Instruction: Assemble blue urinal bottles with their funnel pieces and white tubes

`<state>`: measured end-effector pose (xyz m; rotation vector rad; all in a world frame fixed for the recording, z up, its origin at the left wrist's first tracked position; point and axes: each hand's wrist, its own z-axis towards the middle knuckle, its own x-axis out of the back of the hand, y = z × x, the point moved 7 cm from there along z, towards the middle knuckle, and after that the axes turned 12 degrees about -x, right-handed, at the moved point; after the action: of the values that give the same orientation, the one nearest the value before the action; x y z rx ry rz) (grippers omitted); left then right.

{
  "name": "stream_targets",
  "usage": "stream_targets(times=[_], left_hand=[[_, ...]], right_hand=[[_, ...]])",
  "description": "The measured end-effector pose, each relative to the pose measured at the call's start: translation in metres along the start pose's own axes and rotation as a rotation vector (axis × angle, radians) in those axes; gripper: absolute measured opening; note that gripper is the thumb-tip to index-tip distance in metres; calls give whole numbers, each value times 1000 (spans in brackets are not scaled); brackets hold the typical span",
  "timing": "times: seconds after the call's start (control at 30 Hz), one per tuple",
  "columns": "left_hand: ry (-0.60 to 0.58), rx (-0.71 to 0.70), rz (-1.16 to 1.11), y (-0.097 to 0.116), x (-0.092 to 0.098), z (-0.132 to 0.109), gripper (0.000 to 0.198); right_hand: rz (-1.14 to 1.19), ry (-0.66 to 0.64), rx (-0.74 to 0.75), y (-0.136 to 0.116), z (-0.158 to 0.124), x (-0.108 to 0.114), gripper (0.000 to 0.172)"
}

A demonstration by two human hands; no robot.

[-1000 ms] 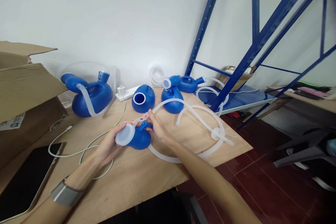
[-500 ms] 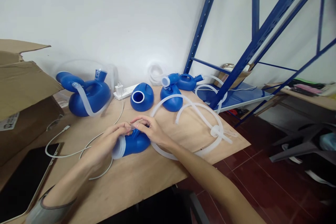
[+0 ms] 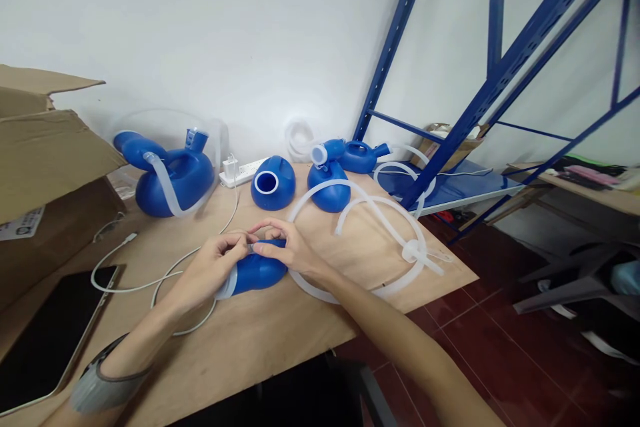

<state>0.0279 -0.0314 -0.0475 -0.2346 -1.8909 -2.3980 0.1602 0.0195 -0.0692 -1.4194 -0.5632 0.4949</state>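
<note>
A blue plastic urinal funnel (image 3: 260,272) with a translucent white rim lies on its side on the wooden table, near the front. Both hands are closed at its top. My left hand (image 3: 220,260) pinches there from the left, its fingertips meeting those of my right hand (image 3: 286,250). The right thumb and fingers curl round the funnel's upper right side. A small pale piece shows between the fingertips, mostly hidden. Just right of the right hand, a translucent hose (image 3: 313,288) loops over the table and ends in a white knob-like fitting (image 3: 412,251).
Behind stand an open-mouthed blue bottle (image 3: 283,190), another blue bottle (image 3: 330,190) with a funnel on it, and a large blue urinal bottle (image 3: 185,180) with hose. At left are a cardboard box (image 3: 55,147), a tablet (image 3: 55,333) and a white cable (image 3: 135,290). Blue shelving (image 3: 465,127) rises at right.
The funnel has rolled slightly under my fingers, so less of its white rim shows. My left hand's fingers have curled in more. The whole view has shifted a little.
</note>
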Motion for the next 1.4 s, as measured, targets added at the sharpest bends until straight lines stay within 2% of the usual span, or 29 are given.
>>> stream_targets(times=[0.33,0.5,0.73,0.8,0.87,0.97,1.07,1.13,1.23,1.33,1.4], left_hand=[[57,-2,38,-3,3,1,37],[3,97,47,-8,-1,-1,36],[-24,110,-70,-21,-3,-3,37],[-43,61,-112,-20,-3,0,27],[-51,-53,-71,-10,-1,2,25],[-79,-217,178,7,1,2,49],[-126,-229,383,8,3,3,61],[-80,-165,384,2,11,7,61],[126,-14,176,-14,34,15,68],[380,81,-92,-30,57,19,62],[490,116,-189,-42,67,20,54]], right_hand=[[-63,39,41,-3,-3,-3,32],[-170,129,91,0,-11,-4,27],[-306,244,178,-5,-19,-5,27],[-270,265,157,-5,-15,-3,24],[-196,299,127,-3,-11,3,24],[-102,377,59,2,-6,15,29],[-53,392,11,7,-2,19,34],[-52,376,28,6,1,19,37],[-53,416,64,-6,5,31,38],[-73,407,97,-34,0,58,40],[-172,390,140,-60,-19,82,41]])
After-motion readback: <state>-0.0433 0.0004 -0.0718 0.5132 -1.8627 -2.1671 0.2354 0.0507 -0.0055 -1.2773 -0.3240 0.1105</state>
